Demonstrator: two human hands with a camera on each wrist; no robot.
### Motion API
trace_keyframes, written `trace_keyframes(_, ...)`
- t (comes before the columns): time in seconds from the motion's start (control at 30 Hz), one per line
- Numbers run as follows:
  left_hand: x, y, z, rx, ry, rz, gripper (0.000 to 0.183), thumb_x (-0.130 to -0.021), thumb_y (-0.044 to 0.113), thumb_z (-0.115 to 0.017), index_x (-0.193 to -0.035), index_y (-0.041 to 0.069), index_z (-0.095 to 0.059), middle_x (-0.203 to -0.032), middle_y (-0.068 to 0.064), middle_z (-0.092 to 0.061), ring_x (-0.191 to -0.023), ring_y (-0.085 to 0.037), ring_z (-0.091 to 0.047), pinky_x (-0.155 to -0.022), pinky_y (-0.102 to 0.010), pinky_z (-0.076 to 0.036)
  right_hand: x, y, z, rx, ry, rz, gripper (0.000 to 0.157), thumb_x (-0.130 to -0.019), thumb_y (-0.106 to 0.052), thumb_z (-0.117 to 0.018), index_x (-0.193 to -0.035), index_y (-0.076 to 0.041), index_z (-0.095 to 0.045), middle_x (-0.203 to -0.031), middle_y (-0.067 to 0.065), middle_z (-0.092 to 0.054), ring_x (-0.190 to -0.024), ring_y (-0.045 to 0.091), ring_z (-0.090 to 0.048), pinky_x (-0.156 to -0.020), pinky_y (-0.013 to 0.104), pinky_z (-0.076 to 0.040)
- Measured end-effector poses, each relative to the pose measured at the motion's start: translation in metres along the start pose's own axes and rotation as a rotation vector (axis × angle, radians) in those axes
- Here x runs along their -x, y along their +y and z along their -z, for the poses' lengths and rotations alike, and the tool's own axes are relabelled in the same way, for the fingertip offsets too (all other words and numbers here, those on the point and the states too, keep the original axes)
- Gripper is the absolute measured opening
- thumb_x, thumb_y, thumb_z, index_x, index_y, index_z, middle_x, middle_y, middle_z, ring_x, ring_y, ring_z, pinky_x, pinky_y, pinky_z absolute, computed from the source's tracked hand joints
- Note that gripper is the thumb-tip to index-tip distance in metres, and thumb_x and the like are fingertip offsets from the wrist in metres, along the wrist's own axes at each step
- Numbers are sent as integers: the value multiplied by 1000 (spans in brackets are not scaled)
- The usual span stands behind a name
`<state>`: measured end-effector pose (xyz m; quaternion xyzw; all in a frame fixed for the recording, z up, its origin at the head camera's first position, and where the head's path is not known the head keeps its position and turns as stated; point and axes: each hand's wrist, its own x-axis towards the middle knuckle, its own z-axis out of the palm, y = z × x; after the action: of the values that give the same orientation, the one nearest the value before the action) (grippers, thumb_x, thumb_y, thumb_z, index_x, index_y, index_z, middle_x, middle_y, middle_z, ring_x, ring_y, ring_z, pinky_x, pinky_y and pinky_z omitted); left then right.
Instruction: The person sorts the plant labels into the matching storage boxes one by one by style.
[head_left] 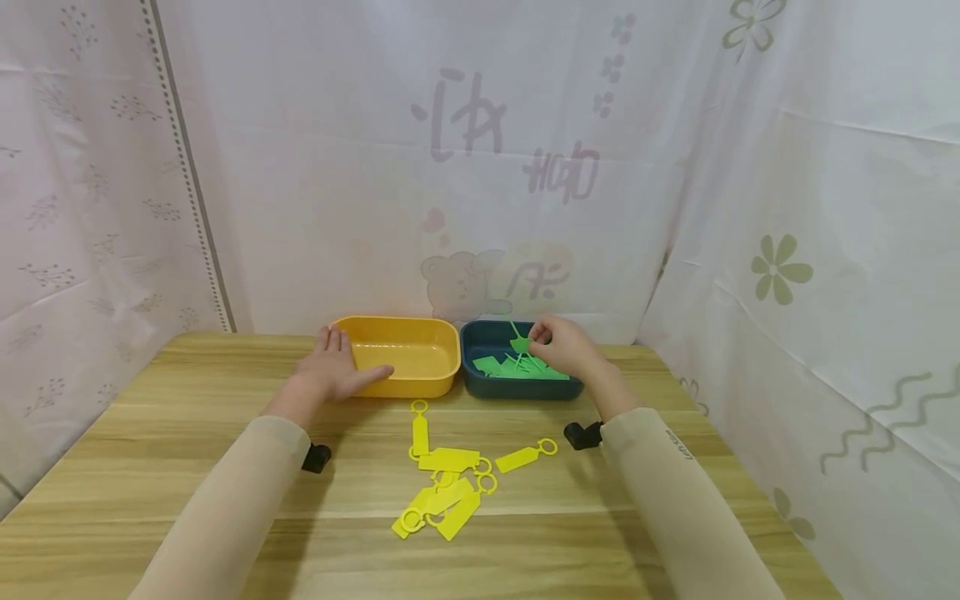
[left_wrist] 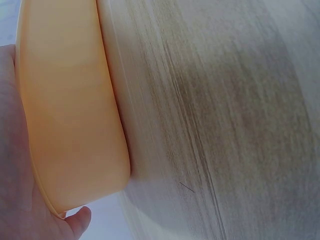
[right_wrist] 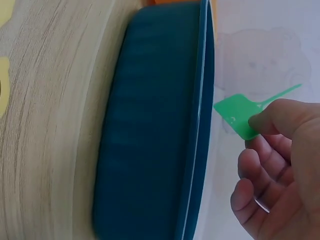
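Note:
My right hand pinches a green tag between thumb and fingers, above the dark blue bin. The tag has a flat squarish body and a thin straight stem. Several more green tags lie in a heap inside that bin. On the left side of the yellow bin rests my left hand, its fingers straight over the rim and its thumb spread along the front. In the left wrist view only part of this hand shows beside the bin's wall.
Several yellow tags with ring ends are scattered on the wooden table in front of the bins. One yellow tag lies apart, to the right. The two bins stand side by side near a printed curtain.

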<state>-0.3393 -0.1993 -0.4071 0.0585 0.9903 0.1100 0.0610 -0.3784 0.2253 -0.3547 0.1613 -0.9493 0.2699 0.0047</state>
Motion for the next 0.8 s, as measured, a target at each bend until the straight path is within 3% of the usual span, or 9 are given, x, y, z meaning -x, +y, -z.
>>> trace_keyframes(0.3, 1, 0, 1, -7, 1, -1, 138, -95, 98, -25, -168, -17, -3, -178, -38, 8, -168, -55, 8, -131, -73, -24, 5, 14, 5, -2, -10, -15, 29, -109, -21, -60, -130, -4, -69, -116, 15, -72, -95, 27, -65, -84, 40, -55)
trace_keyframes(0.8, 1, -1, 1, 6, -3, -2, 135, -96, 96, -28, -168, -15, -2, -178, -37, 7, -168, -55, 9, -134, -69, -20, 20, 37, 19, 41, 12, -16, 26, -108, -22, -59, -127, -7, -70, -117, 15, -73, -100, 30, -67, -93, 49, -56)
